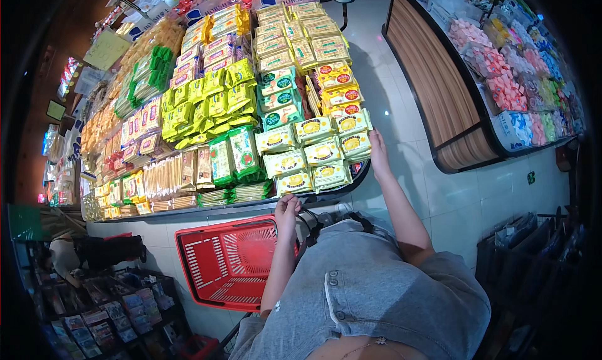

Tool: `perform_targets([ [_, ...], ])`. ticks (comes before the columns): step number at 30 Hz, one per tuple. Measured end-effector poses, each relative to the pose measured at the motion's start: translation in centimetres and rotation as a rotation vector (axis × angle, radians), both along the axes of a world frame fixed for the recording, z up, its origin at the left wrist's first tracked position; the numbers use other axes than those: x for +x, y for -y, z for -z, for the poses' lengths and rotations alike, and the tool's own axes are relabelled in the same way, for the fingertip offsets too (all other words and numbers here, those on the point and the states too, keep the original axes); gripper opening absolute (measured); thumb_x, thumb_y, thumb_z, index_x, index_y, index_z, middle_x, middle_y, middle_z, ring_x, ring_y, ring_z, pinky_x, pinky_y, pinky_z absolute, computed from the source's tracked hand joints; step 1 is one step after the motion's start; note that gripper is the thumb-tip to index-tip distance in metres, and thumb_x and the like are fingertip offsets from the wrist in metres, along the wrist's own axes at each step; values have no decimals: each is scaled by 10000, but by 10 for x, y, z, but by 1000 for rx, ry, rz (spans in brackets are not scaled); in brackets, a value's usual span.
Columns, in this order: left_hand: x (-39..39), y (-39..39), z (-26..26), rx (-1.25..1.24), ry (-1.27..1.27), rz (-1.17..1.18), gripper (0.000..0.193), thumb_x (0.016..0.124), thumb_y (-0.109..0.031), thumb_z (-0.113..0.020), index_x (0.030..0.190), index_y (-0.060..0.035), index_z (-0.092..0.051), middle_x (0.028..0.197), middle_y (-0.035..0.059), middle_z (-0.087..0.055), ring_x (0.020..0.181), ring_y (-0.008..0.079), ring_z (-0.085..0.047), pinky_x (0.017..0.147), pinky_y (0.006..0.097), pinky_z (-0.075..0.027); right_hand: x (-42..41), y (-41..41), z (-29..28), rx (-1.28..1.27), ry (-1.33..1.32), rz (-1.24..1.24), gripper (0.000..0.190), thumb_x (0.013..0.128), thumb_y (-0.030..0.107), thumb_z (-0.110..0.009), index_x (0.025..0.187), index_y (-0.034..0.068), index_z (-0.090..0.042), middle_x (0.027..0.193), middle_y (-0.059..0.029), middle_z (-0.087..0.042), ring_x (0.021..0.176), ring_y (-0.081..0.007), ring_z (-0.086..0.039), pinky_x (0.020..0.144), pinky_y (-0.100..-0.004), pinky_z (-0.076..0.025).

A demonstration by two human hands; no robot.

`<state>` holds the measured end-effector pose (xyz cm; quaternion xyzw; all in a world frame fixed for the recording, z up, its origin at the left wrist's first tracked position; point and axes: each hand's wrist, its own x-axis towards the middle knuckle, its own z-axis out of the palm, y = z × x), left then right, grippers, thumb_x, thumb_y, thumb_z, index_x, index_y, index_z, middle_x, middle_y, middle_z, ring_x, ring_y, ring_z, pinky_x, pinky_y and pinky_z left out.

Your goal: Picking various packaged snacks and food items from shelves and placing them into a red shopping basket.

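Observation:
My right hand point(377, 149) lies against the right side of the pale yellow biscuit packets point(356, 143) at the display's front corner. Its fingers point away from me, and its far side is hidden, so a grip cannot be made out. My left hand point(287, 209) has curled fingers just off the display's front edge, below the nearest pale packets point(295, 181). Nothing shows in it, though its palm is turned from view. Beneath my left forearm is a red plastic shopping basket point(225, 266) with slotted walls; its visible inside holds no goods.
Around the pale packets are green-and-white packets point(240, 151), yellow bags point(218, 97) and teal packets point(281, 99). A wood-sided display point(437, 82) with wrapped sweets stands right across a tiled aisle point(400, 181). Dark racks point(113, 308) stand lower left; someone in dark clothes point(110, 249) is nearby.

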<state>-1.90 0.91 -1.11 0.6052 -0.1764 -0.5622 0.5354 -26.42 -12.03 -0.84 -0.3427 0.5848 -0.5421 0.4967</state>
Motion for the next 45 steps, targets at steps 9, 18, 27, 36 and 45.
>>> perform_targets([
  [9,6,-30,-36,-278,785,207,71,783,-71,-571,813,-7,-571,705,53,-560,628,138,-537,590,250,-420,-56,-3,100,147,-243,164,436,864,387,-458,1087,19,-526,1014,-112,-576,950,-184,-528,825,-287,-393],
  [18,28,-64,-30,-327,1298,203,346,679,-67,-624,984,-19,-469,967,158,-474,937,320,-438,813,394,-352,-139,-155,274,409,-1205,-1367,349,766,325,-532,865,3,-622,761,-145,-616,730,-226,-599,626,-368,-474],
  [27,38,-80,-5,-216,1096,100,386,665,-81,-646,982,6,-444,960,152,-444,925,293,-445,818,375,-365,-85,-113,177,667,-983,-823,381,710,339,-576,940,38,-613,959,-160,-611,846,-297,-588,759,-365,-456],
  [36,35,-84,0,-231,1022,81,443,657,-99,-672,1017,5,-433,962,134,-440,880,266,-472,771,344,-395,-24,-105,169,514,-904,-897,283,732,291,-568,906,77,-630,933,-143,-618,870,-302,-582,790,-360,-451],
  [45,14,-96,-36,72,1087,215,587,560,-180,-766,1020,-2,-448,942,147,-493,852,306,-507,738,375,-419,-58,-77,201,469,-991,-1131,298,698,282,-609,873,42,-627,845,-155,-624,793,-288,-597,731,-349,-463],
])
